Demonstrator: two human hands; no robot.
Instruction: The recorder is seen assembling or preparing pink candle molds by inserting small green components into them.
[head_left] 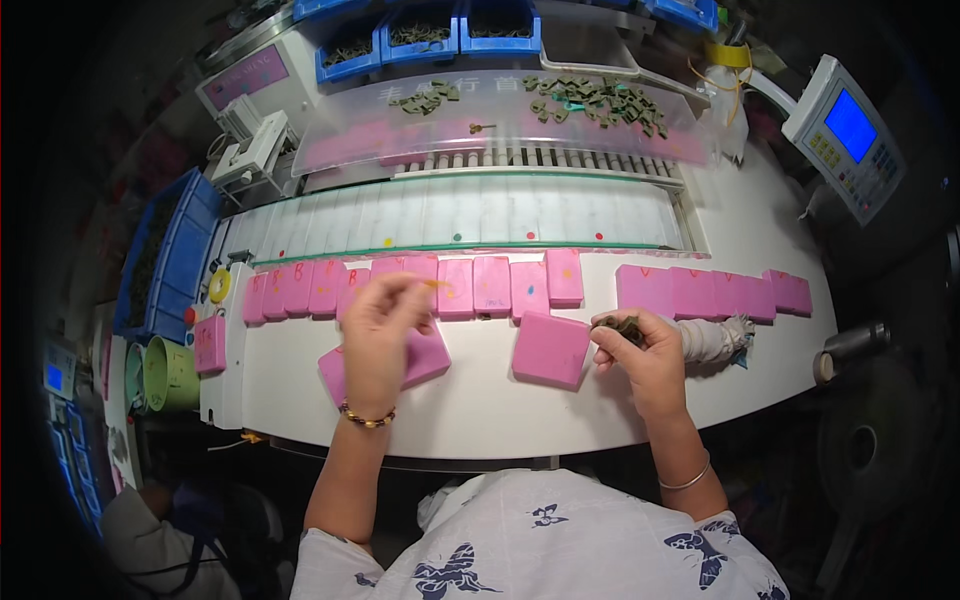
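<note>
On the white worktop (480, 400) the left hand (378, 335) hovers over a pink block (425, 358) lying askew near the front edge, its fingers pinched together around something small and yellowish near the row of blocks (460, 285); the hand is blurred, so what it grips cannot be told. The right hand (640, 350) is closed on a clump of small dark green parts (620, 327), just beside a second loose pink block (550, 350) that sits tilted near the middle of the worktop. More pink blocks (715, 293) line the belt's near side toward the right edge. A heap of green parts (600, 100) lies on the clear cover at the back; a green cup (172, 374) stands off the left edge.
</note>
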